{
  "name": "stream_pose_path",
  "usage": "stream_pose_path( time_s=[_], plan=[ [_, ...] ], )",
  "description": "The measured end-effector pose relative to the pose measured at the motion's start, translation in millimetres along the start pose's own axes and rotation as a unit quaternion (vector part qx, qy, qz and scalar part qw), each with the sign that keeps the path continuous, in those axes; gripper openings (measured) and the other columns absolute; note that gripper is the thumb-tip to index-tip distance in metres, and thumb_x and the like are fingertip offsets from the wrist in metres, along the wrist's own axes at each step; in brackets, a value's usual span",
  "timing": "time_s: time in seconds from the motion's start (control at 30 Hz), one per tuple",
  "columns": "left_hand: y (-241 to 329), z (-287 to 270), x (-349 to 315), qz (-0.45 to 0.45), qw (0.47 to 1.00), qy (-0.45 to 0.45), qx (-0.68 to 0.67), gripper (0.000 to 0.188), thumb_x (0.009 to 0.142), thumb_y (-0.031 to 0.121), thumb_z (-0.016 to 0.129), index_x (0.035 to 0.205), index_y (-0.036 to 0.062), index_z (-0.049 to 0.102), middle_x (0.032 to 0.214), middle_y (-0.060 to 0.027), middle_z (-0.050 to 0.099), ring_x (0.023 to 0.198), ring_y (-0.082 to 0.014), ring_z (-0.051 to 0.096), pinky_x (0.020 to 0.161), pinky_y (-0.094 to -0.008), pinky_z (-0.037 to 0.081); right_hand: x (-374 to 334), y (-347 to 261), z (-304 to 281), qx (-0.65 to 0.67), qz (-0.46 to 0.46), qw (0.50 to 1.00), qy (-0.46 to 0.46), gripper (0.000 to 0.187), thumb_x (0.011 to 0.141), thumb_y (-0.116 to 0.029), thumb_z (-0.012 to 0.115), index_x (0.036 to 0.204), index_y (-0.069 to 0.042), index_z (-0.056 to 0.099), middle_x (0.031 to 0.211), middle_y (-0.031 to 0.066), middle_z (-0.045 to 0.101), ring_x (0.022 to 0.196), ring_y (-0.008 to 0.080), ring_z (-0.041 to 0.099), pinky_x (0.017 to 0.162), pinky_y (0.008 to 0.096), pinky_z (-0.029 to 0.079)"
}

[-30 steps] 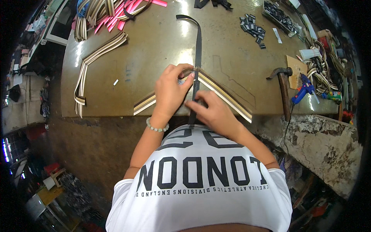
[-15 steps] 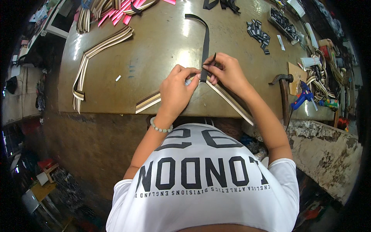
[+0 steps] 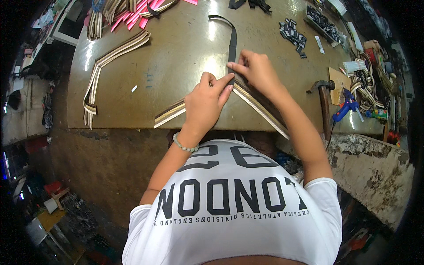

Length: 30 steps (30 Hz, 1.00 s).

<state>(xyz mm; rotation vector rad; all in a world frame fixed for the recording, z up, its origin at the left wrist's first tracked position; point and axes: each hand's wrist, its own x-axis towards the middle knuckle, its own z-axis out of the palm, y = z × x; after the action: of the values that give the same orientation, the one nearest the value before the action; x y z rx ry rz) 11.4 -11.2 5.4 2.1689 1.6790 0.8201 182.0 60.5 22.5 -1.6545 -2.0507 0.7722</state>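
Observation:
A striped brown, tan and cream webbing strap lies bent in a peak near the table's front edge, its two legs spreading toward me. From the peak a narrow black strap runs away across the table, its far end curling left. With thumb and fingertips my left hand pinches the black strap where it meets the peak. Just beyond, my right hand is closed, its thumb and forefinger gripping the black strap's right edge. Fingers hide most of the join.
More folded striped straps lie at left, beside a small white scrap. Pink strips are at the back. Black pieces lie back right, near a filled container. A hammer and blue glue gun are at right.
My left fingers have moved slightly right, over the join. My right hand has shifted a little up the black strap, and the dark end that stuck up from its fingers no longer shows.

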Motion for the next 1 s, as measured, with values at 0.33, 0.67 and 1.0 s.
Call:
stream_pose_path(
  time_s=[0.33, 0.67, 1.0],
  plan=[
    [-7, 0, 1, -0.002, 0.999, -0.008, -0.054, 0.025, 0.090, 0.021, 0.065, 0.114, 0.0200, 0.071, 0.087, -0.0044, 0.057, 0.066, -0.0218, 0.060, 0.056, -0.0359, 0.049, -87, 3, 24, -0.087, -0.215, 0.969, 0.082, 0.039, 0.081, 0.004, 0.061, 0.120, 0.000, 0.060, 0.125, 0.0150, 0.057, 0.102, 0.0349, 0.056, 0.088, 0.0414, 0.048],
    [-11, 1, -3, -0.030, 0.993, 0.025, -0.114, 0.018, 0.087, 0.017, 0.068, 0.103, 0.0149, 0.075, 0.084, -0.0053, 0.058, 0.065, -0.0236, 0.061, 0.058, -0.0350, 0.048, -92, 6, 37, -0.186, -0.245, 0.947, 0.087, 0.051, 0.077, -0.004, 0.058, 0.128, 0.001, 0.057, 0.132, 0.0091, 0.055, 0.108, 0.0282, 0.053, 0.089, 0.0386, 0.048],
    [-7, -9, 2, -0.013, 0.986, 0.028, -0.166, 0.021, 0.089, 0.015, 0.066, 0.109, 0.0123, 0.072, 0.088, -0.0069, 0.059, 0.064, -0.0242, 0.060, 0.060, -0.0359, 0.048, -93, 35, -33, -0.010, -0.062, 0.977, 0.202, 0.040, 0.093, -0.025, 0.063, 0.126, -0.002, 0.058, 0.126, 0.0172, 0.060, 0.119, 0.0331, 0.054, 0.104, 0.0416, 0.040]
  ],
)
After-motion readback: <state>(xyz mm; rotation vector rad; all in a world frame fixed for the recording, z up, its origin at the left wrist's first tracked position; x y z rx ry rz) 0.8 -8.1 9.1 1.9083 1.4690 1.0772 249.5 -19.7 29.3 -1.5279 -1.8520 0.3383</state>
